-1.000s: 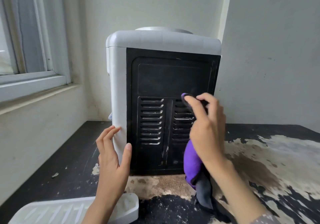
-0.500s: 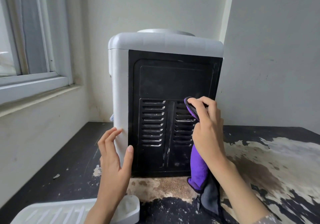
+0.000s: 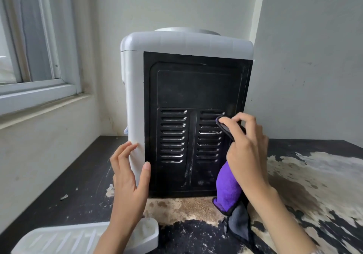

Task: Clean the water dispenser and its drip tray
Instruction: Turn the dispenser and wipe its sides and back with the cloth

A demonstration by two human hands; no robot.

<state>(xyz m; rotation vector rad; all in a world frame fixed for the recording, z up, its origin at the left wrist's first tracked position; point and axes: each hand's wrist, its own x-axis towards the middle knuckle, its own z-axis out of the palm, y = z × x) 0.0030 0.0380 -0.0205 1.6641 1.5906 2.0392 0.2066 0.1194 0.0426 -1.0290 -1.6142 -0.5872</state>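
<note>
Frame centre: one white plastic water dispenser (image 3: 186,43), black louvred metal back panel (image 3: 196,124) facing me, on worn dark table (image 3: 314,185). Step in hand, I judge: wiping vents, right bank.

Lower left: one white slotted plastic drip tray (image 3: 59,240), apart from dispenser, seemingly still to be cleaned.

One purple-and-grey microfibre cloth (image 3: 227,191), pinched in my right hand (image 3: 247,155), fingers curled, pressed to upper right louvre.

My left hand (image 3: 129,179), fingers straight, braces white corner.

Next, likely: work slot by slot downward, brace held.
</note>
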